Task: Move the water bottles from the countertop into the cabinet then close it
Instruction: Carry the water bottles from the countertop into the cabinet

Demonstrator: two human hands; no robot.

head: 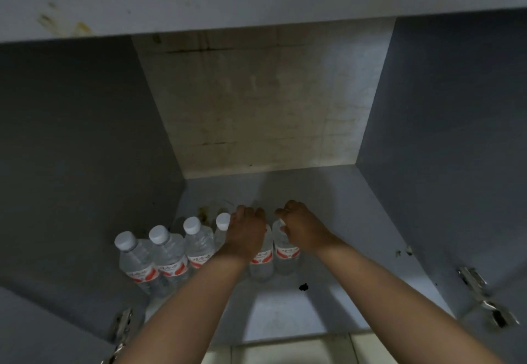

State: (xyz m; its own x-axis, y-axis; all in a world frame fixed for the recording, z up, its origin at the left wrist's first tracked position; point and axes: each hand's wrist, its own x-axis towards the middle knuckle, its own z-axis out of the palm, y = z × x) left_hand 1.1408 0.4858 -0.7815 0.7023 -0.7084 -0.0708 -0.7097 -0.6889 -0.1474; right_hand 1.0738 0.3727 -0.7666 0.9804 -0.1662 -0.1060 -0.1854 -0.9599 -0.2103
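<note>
2 hands' fingers (258, 213) around bottle tops (281, 222)

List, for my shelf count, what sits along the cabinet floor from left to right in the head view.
Left hinge → four free bottles, first, second, third, fourth → bottle under the left hand → bottle under the right hand → black spot → right hinge.

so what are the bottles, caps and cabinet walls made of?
Bottles: clear thin plastic, glossy, with see-through walls and red-white printed labels. Caps: opaque white plastic, probably matte. Cabinet walls: grey laminated board by the look, smooth and flat; the core cannot be told.
</note>
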